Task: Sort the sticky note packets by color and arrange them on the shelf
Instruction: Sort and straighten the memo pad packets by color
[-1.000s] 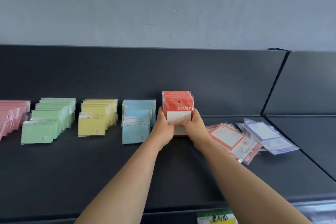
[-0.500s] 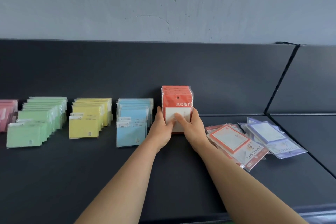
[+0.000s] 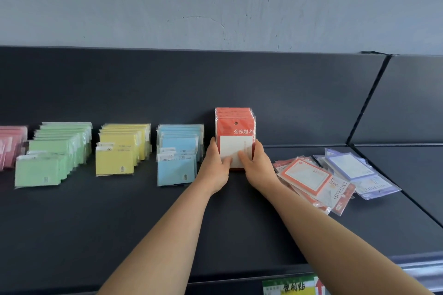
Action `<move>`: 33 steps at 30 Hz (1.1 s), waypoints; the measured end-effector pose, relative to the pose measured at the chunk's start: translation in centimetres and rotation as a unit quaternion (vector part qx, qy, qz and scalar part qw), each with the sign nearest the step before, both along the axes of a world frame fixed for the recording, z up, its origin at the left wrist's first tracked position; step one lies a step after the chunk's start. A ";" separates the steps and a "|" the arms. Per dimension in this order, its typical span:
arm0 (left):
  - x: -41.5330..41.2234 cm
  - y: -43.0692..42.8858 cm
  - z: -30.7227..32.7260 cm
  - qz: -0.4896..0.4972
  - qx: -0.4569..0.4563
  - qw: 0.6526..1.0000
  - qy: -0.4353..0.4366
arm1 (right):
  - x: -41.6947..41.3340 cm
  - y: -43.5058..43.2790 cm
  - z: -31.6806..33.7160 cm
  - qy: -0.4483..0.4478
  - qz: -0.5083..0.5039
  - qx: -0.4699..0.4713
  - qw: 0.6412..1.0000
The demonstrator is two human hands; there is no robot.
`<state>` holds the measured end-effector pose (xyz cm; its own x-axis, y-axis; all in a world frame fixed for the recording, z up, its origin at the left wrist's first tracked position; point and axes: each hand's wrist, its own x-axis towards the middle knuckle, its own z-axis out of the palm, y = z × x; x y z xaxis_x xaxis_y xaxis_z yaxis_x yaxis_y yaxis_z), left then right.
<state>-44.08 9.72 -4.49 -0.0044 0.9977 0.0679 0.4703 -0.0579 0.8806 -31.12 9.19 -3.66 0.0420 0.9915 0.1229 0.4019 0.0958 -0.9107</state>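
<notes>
Fingers [image 3: 227,161] of both hands wrap the side edges of the red stack [image 3: 236,127]; thumbs press flat on its white front panel. Stack upright, far-centre on the shelf [image 3: 119,223], just right of the blue row [image 3: 178,151]. Probably light, but the film sleeves look slick and packets could fan or slip, so squeeze both sides evenly. Left hand [image 3: 217,167] and right hand [image 3: 259,167] mirror each other, wrists low, forearms stretched forward. Loose red packets [image 3: 309,177] lie to the right.

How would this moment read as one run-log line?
step: red packet stack held upright on shelf | left hand: grips stack | right hand: grips stack | loose at right: orange packets, purple packets
</notes>
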 end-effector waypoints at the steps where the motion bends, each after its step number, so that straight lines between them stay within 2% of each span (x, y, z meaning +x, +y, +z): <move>1: 0.0 0.0 0.0 0.000 -0.007 1.000 0.006 | 0.2 -0.1 0.0 -0.003 0.001 -0.006 1.000; 5: -0.1 -0.1 -0.2 -0.001 -0.001 1.000 0.030 | 0.5 -0.4 -0.3 -0.014 0.009 -0.009 1.000; 16: 0.4 -1.3 0.8 0.021 -0.016 0.999 0.027 | -0.3 -1.2 0.1 -0.017 -0.007 0.025 1.000; 19: 0.5 -1.7 1.4 0.023 -0.015 0.999 0.038 | -0.7 -2.2 0.6 -0.039 -0.002 0.062 0.997; 29: 0.4 -5.1 5.4 0.091 0.123 0.983 0.100 | 0.0 -3.8 4.1 -0.149 0.014 0.183 0.972; 33: -0.7 -6.7 6.0 0.092 0.145 0.978 0.115 | 1.2 -6.2 5.2 -0.208 -0.005 0.146 0.967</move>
<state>-44.78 3.01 1.49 -0.1344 0.9200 0.3682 0.6798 -0.1847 0.7098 -29.91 2.99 1.58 -0.0616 0.9122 0.4051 0.7301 0.3180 -0.6049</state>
